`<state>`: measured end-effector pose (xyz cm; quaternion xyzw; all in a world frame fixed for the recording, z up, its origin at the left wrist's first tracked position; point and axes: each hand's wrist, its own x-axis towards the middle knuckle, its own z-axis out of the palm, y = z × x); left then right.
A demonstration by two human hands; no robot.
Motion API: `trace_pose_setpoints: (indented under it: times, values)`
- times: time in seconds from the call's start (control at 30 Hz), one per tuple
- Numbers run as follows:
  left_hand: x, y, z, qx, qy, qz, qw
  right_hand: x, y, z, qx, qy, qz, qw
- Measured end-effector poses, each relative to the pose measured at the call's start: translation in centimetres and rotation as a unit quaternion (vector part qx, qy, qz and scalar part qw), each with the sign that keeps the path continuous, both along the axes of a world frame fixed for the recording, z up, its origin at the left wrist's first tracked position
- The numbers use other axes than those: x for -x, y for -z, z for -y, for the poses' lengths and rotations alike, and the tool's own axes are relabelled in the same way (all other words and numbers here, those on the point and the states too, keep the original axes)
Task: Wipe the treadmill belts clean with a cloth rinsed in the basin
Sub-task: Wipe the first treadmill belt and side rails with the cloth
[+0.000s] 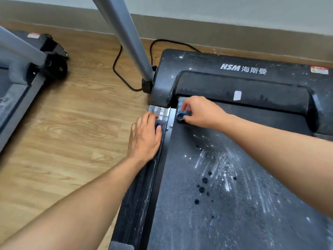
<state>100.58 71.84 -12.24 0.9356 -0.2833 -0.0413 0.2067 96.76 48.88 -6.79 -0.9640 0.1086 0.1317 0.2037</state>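
On the dusty black treadmill belt point(234, 204), the right hand point(200, 110) is pinching a crumpled blue cloth point(181, 107); the left hand point(145, 138) is resting flat on the ribbed side rail point(142, 192), fingers together.

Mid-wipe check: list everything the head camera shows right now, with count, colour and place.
belt: one, dark grey with white dust streaks and dark splat spots, centre-right.
cloth: one, blue, at the belt's far-left corner.
side rail: one, black, ribbed, along the belt's left edge.
motor cover: one, black, dusty, marked HSM, at the belt's far end.
post: one, grey, rising from the cover's left side.
cord: one, black, on the floor by the post's foot.
second treadmill: one, black and grey, far left.
floor: one, light wood, between the treadmills.
left hand: one, rests flat on the side rail.
right hand: one, grips the cloth on the belt.
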Motion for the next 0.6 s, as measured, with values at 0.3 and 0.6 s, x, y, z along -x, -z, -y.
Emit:
trace_pose_setpoints:
  times: [0.3, 0.6]
  values:
    - [4.1, 4.8, -4.9, -0.028, 0.065, -0.013, 0.997, 1.7, 4.7, 0.4, 0.134, -0.134, 0.004, 0.982]
    - [4.1, 4.7, -4.7, -0.031, 0.050, 0.001, 0.998, 0.6, 7.5, -0.6, 0.096, -0.088, 0.014, 0.991]
